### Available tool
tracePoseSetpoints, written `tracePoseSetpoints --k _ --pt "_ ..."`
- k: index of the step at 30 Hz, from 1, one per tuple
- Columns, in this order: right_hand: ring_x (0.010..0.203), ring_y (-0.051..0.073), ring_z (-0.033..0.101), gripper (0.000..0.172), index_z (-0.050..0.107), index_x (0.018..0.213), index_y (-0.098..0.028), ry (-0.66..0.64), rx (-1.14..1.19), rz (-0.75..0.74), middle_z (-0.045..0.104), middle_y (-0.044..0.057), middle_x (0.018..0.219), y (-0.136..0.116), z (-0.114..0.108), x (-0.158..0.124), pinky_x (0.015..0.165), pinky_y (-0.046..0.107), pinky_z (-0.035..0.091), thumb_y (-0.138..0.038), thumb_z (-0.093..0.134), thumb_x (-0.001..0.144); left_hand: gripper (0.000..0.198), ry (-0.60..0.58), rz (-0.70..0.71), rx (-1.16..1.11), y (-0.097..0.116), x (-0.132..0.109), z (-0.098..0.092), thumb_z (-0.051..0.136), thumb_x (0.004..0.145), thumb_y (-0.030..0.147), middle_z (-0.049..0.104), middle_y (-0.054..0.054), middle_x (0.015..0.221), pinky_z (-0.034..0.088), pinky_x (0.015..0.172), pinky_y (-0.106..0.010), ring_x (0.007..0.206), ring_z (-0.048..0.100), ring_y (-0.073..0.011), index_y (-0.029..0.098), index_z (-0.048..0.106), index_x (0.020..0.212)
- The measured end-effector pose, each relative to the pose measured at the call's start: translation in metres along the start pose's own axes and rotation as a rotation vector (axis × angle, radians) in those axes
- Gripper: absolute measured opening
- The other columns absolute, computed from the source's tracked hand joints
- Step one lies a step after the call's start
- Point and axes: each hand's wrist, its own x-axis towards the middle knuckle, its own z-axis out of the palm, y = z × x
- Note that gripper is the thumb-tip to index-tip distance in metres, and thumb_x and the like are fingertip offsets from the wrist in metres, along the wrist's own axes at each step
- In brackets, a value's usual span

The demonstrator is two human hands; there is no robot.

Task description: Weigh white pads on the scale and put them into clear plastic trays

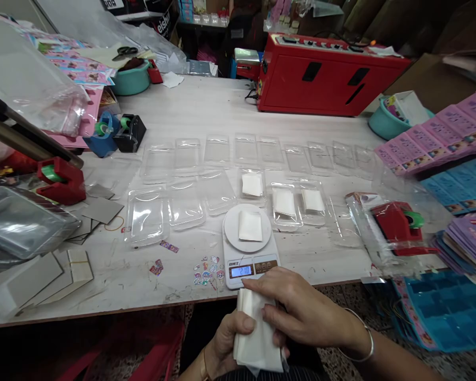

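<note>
My left hand (230, 338) is closed round a thick stack of white paper slips (262, 338), held below the table's front edge. My right hand (297, 307) lies over the same stack, its thumb and fingers pressing on the upper slips. Just beyond my hands stands a white digital scale (232, 254) with a lit display. A small pile of white slips (250, 226) rests on its round pan. Behind and right of the scale, three clear plastic trays hold similar piles: one pile (253, 184) at left, another (283, 202) in the middle, and a third (313, 200) at right.
Several clear plastic trays (146, 217) spread across the table in rows. Tape dispensers stand at both sides, a red one (65, 182) at left and another red one (399, 225) at right. A red box-shaped machine (329, 76) stands at the back. Loose stickers (209, 271) lie left of the scale.
</note>
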Motion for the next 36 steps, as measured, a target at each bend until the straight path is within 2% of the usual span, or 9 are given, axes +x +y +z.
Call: tracePoseSetpoints --k 4,7,12,16,24,28,31,34,36 --pt "0.091 0.022 0.061 0.04 0.061 0.126 -0.018 -0.017 0.06 -0.013 0.07 0.008 0.097 0.011 -0.006 0.01 0.077 0.033 0.044 -0.024 0.053 0.087 0.043 -0.021 0.024 -0.006 0.005 0.005 -0.011 0.075 0.071 0.045 0.072 -0.008 0.084 0.049 0.066 -0.026 0.076 0.07 -0.0214 0.012 0.069 0.098" --pt "0.085 0.019 0.062 0.039 0.062 0.124 -0.02 -0.136 0.109 -0.048 0.07 0.006 0.093 0.019 -0.02 0.022 0.073 0.03 0.044 -0.03 0.058 0.087 0.054 -0.023 0.024 0.001 0.012 0.009 -0.014 0.073 0.072 0.057 0.073 -0.012 0.09 0.049 0.071 -0.029 0.079 0.07 -0.0229 0.012 0.067 0.101" --pt "0.072 0.015 0.059 0.025 0.066 0.109 -0.021 -0.335 0.045 -0.067 0.068 0.002 0.083 0.018 -0.044 0.041 0.065 0.026 0.041 -0.027 0.058 0.086 0.067 -0.015 0.026 0.041 0.023 0.009 -0.011 0.074 0.071 0.057 0.073 -0.019 0.098 0.049 0.075 -0.03 0.083 0.069 -0.0229 0.003 0.065 0.11" --pt "0.065 0.013 0.054 0.019 0.066 0.101 -0.02 -0.336 -0.052 -0.067 0.066 0.001 0.077 0.013 -0.048 0.045 0.061 0.026 0.037 -0.023 0.057 0.085 0.053 -0.01 0.059 0.022 0.022 0.011 -0.009 0.074 0.073 0.048 0.074 -0.016 0.094 0.048 0.075 -0.031 0.081 0.068 -0.0234 0.007 0.067 0.105" --pt "0.074 0.015 0.061 0.041 0.063 0.121 -0.02 -0.297 0.01 -0.029 0.071 0.005 0.09 0.02 -0.041 0.043 0.067 0.026 0.042 -0.017 0.056 0.081 0.03 -0.017 0.118 -0.062 0.023 0.021 0.001 0.07 0.066 0.026 0.065 -0.006 0.08 0.04 0.064 -0.026 0.071 0.057 -0.0146 0.011 0.068 0.092" --pt "0.098 0.019 0.064 0.057 0.05 0.139 -0.018 -0.32 0.31 0.008 0.068 0.009 0.117 0.038 -0.044 0.041 0.081 0.029 0.048 -0.029 0.062 0.084 0.037 -0.07 0.112 -0.076 0.027 0.022 0.005 0.074 0.06 0.028 0.055 -0.003 0.081 0.037 0.06 -0.025 0.065 0.048 -0.0105 0.012 0.065 0.091" --pt "0.101 0.019 0.064 0.048 0.055 0.132 -0.017 -0.13 0.434 0.049 0.068 0.009 0.114 0.061 -0.05 0.045 0.085 0.032 0.05 -0.035 0.059 0.088 0.057 -0.14 0.159 -0.035 0.034 0.016 0.004 0.075 0.06 0.032 0.05 -0.001 0.083 0.035 0.058 -0.024 0.06 0.041 -0.008 0.013 0.06 0.112" --pt "0.098 0.021 0.061 0.031 0.062 0.117 -0.017 0.279 0.115 0.217 0.067 0.009 0.108 0.083 -0.055 0.058 0.084 0.036 0.048 -0.033 0.054 0.091 0.078 -0.156 0.25 0.026 0.047 0.009 0.002 0.074 0.063 0.035 0.047 0.0 0.083 0.035 0.057 -0.022 0.058 0.036 -0.0069 0.016 0.047 0.134" --pt "0.099 0.022 0.058 0.025 0.062 0.111 -0.017 0.39 -0.122 0.286 0.064 0.009 0.108 0.093 -0.056 0.07 0.084 0.037 0.046 -0.029 0.055 0.091 0.087 -0.134 0.294 0.047 0.056 0.007 0.002 0.074 0.064 0.035 0.046 0.0 0.084 0.035 0.058 -0.022 0.059 0.035 -0.0068 0.016 0.039 0.141"
